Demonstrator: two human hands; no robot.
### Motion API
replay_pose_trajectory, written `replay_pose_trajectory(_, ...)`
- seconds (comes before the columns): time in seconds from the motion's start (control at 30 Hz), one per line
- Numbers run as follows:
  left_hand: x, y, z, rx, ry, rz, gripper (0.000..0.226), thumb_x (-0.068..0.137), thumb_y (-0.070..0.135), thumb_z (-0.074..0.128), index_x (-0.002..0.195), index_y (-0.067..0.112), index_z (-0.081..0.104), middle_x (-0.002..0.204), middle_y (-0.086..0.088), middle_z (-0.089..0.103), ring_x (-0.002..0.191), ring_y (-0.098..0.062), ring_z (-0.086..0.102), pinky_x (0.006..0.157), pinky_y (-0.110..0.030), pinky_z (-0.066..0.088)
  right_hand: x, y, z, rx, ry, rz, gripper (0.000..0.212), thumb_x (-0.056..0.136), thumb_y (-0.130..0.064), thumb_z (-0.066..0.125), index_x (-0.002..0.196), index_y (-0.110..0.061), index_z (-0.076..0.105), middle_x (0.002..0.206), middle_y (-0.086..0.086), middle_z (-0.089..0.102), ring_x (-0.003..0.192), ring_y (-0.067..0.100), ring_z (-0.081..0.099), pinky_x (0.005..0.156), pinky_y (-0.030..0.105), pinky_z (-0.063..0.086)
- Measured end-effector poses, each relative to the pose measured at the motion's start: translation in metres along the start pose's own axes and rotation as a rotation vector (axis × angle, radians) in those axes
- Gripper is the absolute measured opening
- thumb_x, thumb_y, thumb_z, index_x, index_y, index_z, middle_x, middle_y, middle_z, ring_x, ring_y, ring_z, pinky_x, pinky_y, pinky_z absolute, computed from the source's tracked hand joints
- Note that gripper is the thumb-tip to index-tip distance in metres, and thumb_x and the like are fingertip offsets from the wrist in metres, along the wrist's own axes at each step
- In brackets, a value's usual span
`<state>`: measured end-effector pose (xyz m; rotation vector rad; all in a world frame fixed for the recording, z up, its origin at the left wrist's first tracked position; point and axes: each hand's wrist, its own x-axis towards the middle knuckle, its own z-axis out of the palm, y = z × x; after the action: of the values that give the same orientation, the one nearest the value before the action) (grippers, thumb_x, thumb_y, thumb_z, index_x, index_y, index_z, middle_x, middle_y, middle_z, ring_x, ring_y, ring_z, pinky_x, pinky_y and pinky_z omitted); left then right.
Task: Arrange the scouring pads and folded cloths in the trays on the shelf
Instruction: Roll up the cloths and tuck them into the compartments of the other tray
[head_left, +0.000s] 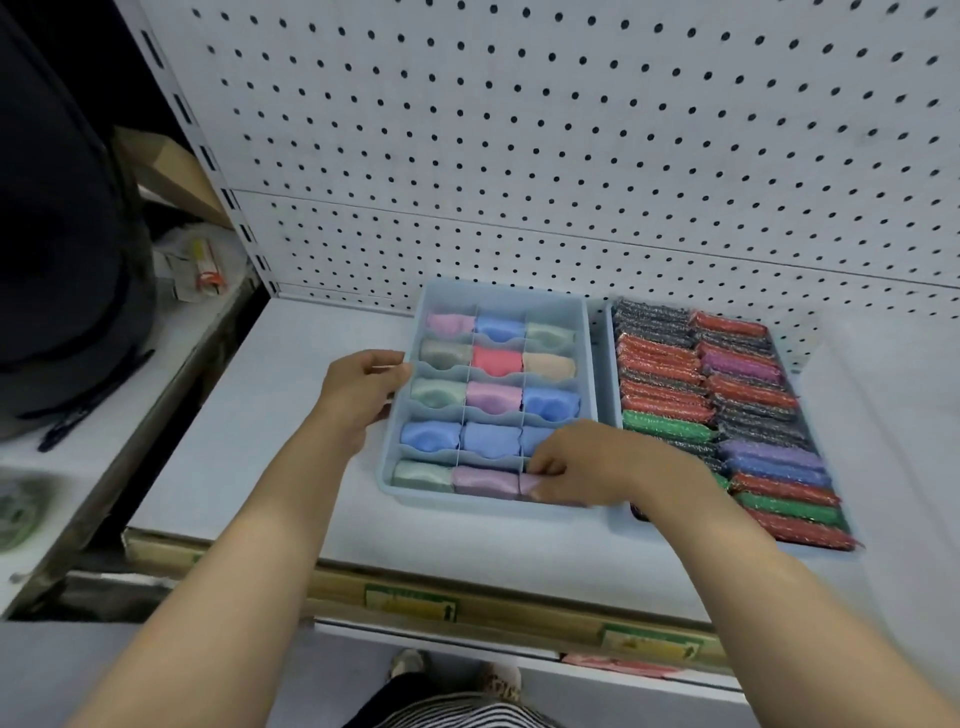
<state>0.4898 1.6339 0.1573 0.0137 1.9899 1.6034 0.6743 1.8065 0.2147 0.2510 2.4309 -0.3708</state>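
A pale blue divided tray (584, 312) stands on the white shelf (249, 447), its cells filled with folded cloths (496, 360) in pink, blue, green, red and peach. My left hand (358, 395) grips the tray's left rim. My right hand (587, 465) is at the tray's near right corner, fingers pinching a lilac cloth (530, 486) in the front cell. To the right a second tray (609, 364) holds two rows of scouring pads (670, 405) in red, black, green and purple.
A white pegboard (571, 156) rises right behind both trays. Left of the shelf is a lower ledge with packaged items (200, 267) and a dark bag (67, 234). Yellow-green price labels (410, 603) run along the shelf's front edge.
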Motion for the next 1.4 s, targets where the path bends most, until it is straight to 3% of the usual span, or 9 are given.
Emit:
replay_pose_trajectory(0.13, 0.011, 0.009, -0.006, 0.093, -0.055, 0.028, 0.012, 0.091, 0.013, 0.069, 0.103, 0.013, 0.066, 0.097, -0.007, 0.066, 0.082, -0.022, 0.062, 0.075, -0.032, 0.055, -0.015, 0.004, -0.042, 0.156, 0.279, 0.041, 0.029, 0.093, -0.034, 0.061, 0.119, -0.022, 0.069, 0.113, -0.004, 0.069, 0.107, 0.015, 0.062, 0.097, 0.035, 0.049)
replay_pose_trajectory(0.23, 0.032, 0.024, -0.007, 0.228, 0.048, 0.19, 0.026, 0.088, 0.022, 0.073, 0.113, 0.017, 0.066, 0.1, -0.001, 0.067, 0.088, -0.018, 0.061, 0.082, -0.034, 0.052, 0.003, 0.013, -0.062, 0.375, 0.738, 0.052, 0.018, 0.088, -0.026, 0.071, 0.104, -0.019, 0.075, 0.093, -0.004, 0.074, 0.087, 0.011, 0.067, 0.089, 0.03, 0.051)
replay_pose_trajectory(0.3, 0.045, 0.041, -0.001, 0.351, 0.065, 0.33, 0.029, 0.088, 0.023, 0.073, 0.116, 0.018, 0.068, 0.101, 0.001, 0.066, 0.09, -0.016, 0.06, 0.083, -0.029, 0.049, 0.031, 0.015, -0.066, 0.475, 0.859, 0.065, 0.016, 0.086, -0.023, 0.073, 0.1, -0.017, 0.076, 0.089, -0.003, 0.075, 0.082, 0.011, 0.068, 0.087, 0.03, 0.052)
replay_pose_trajectory(0.43, 0.069, 0.069, 0.026, 0.662, -0.073, 0.551, 0.031, 0.088, 0.013, 0.072, 0.119, 0.011, 0.069, 0.108, -0.003, 0.068, 0.096, -0.016, 0.062, 0.09, -0.02, 0.043, 0.1, 0.017, -0.067, 0.458, 0.818, 0.102, 0.022, 0.085, -0.024, 0.073, 0.106, -0.019, 0.075, 0.099, 0.0, 0.076, 0.095, 0.015, 0.069, 0.085, 0.024, 0.048)
replay_pose_trajectory(0.53, 0.092, 0.075, 0.046, 0.987, -0.206, 0.584, 0.033, 0.084, 0.01, 0.072, 0.116, 0.013, 0.069, 0.113, -0.009, 0.07, 0.105, -0.026, 0.064, 0.093, -0.031, 0.049, 0.134, 0.021, -0.069, 0.377, 0.792, 0.138, 0.026, 0.085, -0.023, 0.069, 0.111, -0.021, 0.074, 0.108, -0.001, 0.074, 0.103, 0.018, 0.066, 0.082, 0.022, 0.042)
replay_pose_trajectory(0.67, 0.108, 0.077, 0.061, 1.356, -0.315, 0.611, 0.016, 0.085, 0.02, 0.066, 0.1, 0.017, 0.068, 0.099, -0.011, 0.064, 0.095, -0.033, 0.064, 0.07, -0.032, 0.045, 0.159, 0.029, -0.069, 0.282, 0.687, 0.134, 0.027, 0.085, -0.022, 0.069, 0.112, -0.019, 0.073, 0.108, 0.006, 0.074, 0.102, 0.027, 0.066, 0.086, 0.033, 0.051)
replay_pose_trajectory(0.77, 0.115, 0.07, 0.068, 1.511, -0.329, 0.662, 0.017, 0.094, 0.024, 0.057, 0.103, 0.014, 0.066, 0.103, -0.013, 0.063, 0.098, -0.034, 0.064, 0.067, -0.032, 0.039, 0.169, 0.034, -0.065, 0.226, 0.627, 0.126, 0.024, 0.082, -0.027, 0.069, 0.105, -0.02, 0.073, 0.1, 0.008, 0.074, 0.096, 0.029, 0.067, 0.077, 0.038, 0.054)
replay_pose_trajectory(1.27, 0.133, 0.058, 0.065, 1.6, -0.397, 0.85, 0.025, 0.091, 0.011, 0.051, 0.113, 0.021, 0.056, 0.111, -0.003, 0.064, 0.1, -0.03, 0.062, 0.067, -0.034, 0.04, 0.184, 0.037, -0.06, 0.181, 0.623, 0.092, 0.017, 0.086, -0.022, 0.062, 0.101, -0.022, 0.071, 0.097, 0.008, 0.073, 0.095, 0.031, 0.065, 0.07, 0.032, 0.042)
replay_pose_trajectory(1.4, 0.134, 0.063, 0.062, 1.551, -0.446, 0.768, 0.018, 0.092, 0.016, 0.053, 0.109, 0.021, 0.057, 0.111, -0.005, 0.064, 0.097, -0.03, 0.062, 0.072, -0.035, 0.049, 0.16, 0.046, -0.064, 0.647, 0.766, 0.037, 0.022, 0.084, -0.013, 0.071, 0.106, -0.017, 0.074, 0.101, 0.0, 0.076, 0.093, 0.013, 0.07, 0.087, 0.026, 0.053)
